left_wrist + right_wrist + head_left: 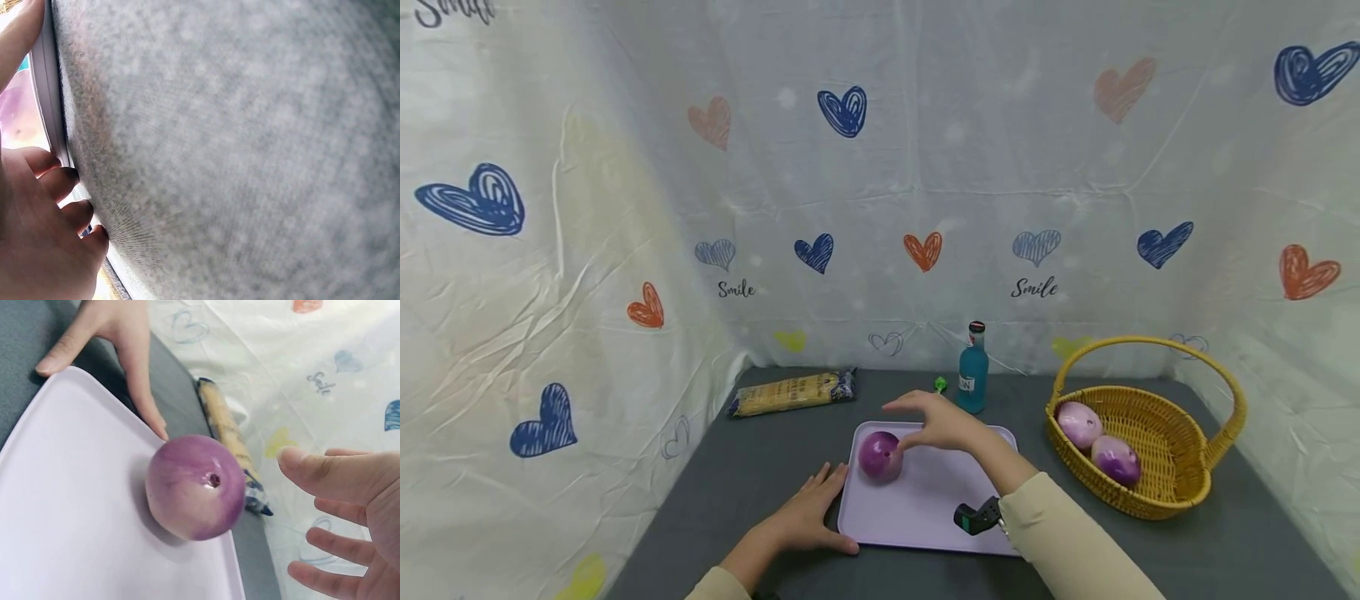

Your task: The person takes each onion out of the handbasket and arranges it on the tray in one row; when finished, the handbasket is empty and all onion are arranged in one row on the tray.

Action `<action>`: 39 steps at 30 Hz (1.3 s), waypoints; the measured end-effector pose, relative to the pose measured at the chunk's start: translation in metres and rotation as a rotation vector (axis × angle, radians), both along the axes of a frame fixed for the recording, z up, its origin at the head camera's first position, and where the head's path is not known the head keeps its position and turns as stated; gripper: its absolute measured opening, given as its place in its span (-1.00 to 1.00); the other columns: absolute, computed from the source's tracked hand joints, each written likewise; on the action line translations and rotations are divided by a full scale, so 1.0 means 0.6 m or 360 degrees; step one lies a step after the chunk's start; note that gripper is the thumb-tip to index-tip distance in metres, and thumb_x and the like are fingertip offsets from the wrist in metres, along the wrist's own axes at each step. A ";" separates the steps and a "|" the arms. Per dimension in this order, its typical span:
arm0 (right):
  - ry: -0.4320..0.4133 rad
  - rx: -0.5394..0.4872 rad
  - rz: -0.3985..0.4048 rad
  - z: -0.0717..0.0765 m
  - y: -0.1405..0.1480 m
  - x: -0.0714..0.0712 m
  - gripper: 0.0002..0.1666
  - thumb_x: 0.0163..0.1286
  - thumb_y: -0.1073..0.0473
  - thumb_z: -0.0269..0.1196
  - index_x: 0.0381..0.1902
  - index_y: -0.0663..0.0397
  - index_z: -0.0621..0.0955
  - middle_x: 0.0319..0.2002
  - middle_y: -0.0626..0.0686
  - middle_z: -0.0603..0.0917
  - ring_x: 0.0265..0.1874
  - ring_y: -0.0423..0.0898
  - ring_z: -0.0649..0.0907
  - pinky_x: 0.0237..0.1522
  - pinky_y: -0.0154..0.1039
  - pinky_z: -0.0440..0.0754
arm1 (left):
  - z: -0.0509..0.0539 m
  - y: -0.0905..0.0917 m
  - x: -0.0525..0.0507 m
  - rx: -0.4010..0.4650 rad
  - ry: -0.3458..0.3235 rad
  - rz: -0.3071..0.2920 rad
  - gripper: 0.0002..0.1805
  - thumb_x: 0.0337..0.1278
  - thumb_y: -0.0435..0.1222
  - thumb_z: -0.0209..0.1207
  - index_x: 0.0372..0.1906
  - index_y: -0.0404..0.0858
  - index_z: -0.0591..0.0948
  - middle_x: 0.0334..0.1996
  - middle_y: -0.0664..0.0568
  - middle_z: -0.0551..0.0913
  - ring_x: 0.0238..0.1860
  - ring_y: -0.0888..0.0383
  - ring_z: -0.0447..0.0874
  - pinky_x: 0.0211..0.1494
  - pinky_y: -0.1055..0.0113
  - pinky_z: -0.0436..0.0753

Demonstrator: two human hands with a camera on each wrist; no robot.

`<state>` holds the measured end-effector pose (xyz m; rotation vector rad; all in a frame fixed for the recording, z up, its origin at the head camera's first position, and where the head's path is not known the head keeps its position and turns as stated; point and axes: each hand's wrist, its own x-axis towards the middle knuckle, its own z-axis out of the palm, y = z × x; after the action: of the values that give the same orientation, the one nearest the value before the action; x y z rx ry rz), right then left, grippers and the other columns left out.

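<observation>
The onion (880, 457) lies in the tray (928, 508), toward its far left corner. It looks firm, stiff and fairly light; its glossy round skin could slip or roll, so a wide hold round its fullest part, thumb opposite the fingers, should suit it best. The right hand (942, 422) hovers beside it, fingers spread and curved, holding nothing; the right wrist view shows a gap between. The left hand (808, 510) rests against the tray's left edge, fingers extended, not gripping. On the desk (760, 467) beyond are a pack (793, 393) and a bottle (972, 379); rightward, a basket (1165, 446) holds two more onions (1117, 461).
</observation>
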<state>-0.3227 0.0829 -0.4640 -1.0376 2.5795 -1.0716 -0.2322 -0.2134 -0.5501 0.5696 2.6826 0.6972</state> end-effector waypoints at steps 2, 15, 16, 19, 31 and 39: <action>-0.0006 -0.0006 0.0000 0.003 0.007 0.001 -0.30 0.21 0.12 0.51 0.33 -0.11 0.58 0.32 0.07 0.55 0.29 0.09 0.54 0.10 0.03 0.68 | 0.000 0.000 0.001 0.0008 0.0000 -0.0001 0.38 -0.22 0.32 0.45 0.62 -0.25 0.04 0.61 -0.17 0.05 0.61 -0.30 -0.16 0.51 -0.38 0.01; -0.0015 0.0024 -0.0013 0.014 0.054 0.001 -0.33 0.23 0.11 0.50 0.31 -0.08 0.59 0.31 0.10 0.55 0.31 0.11 0.53 0.05 -0.03 0.71 | -0.002 -0.001 -0.001 0.0002 -0.0002 0.0002 0.38 -0.22 0.34 0.44 0.62 -0.23 0.04 0.62 -0.15 0.05 0.62 -0.27 -0.17 0.52 -0.37 0.00; -0.0019 0.0023 -0.0013 0.015 0.057 0.002 -0.33 0.23 0.11 0.49 0.31 -0.08 0.59 0.32 0.10 0.55 0.32 0.12 0.52 0.05 -0.04 0.71 | -0.002 -0.001 -0.001 0.0004 -0.0003 0.0001 0.37 -0.22 0.33 0.44 0.62 -0.23 0.04 0.62 -0.15 0.05 0.62 -0.27 -0.17 0.52 -0.36 0.00; -0.0032 0.0024 -0.0026 0.017 0.068 0.003 -0.34 0.24 0.10 0.49 0.31 -0.11 0.59 0.33 0.09 0.54 0.40 0.15 0.44 0.06 -0.06 0.71 | 0.001 0.000 -0.001 0.0012 -0.0010 -0.0002 0.37 -0.22 0.32 0.45 0.62 -0.24 0.04 0.62 -0.16 0.04 0.62 -0.26 -0.17 0.52 -0.36 -0.01; -0.0029 0.0012 -0.0021 0.025 0.118 0.002 -0.37 0.24 0.13 0.48 0.28 -0.07 0.61 0.31 0.14 0.54 0.30 0.19 0.51 0.03 -0.08 0.72 | -0.004 0.000 -0.003 -0.0001 -0.0027 -0.0003 0.36 -0.20 0.32 0.44 0.63 -0.22 0.03 0.62 -0.13 0.04 0.63 -0.24 -0.18 0.53 -0.35 -0.01; -0.0008 0.0039 -0.0016 0.025 0.145 0.000 -0.37 0.23 0.22 0.48 0.28 -0.01 0.60 0.31 0.20 0.54 0.33 0.26 0.48 0.02 -0.06 0.73 | -0.001 0.001 -0.001 0.0008 -0.0039 0.0006 0.37 -0.21 0.31 0.45 0.62 -0.24 0.03 0.62 -0.14 0.03 0.62 -0.25 -0.18 0.52 -0.36 -0.01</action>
<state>-0.3226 0.1699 -0.4487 -1.0159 2.5898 -1.0406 -0.2331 -0.2129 -0.5509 0.5537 2.6609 0.7077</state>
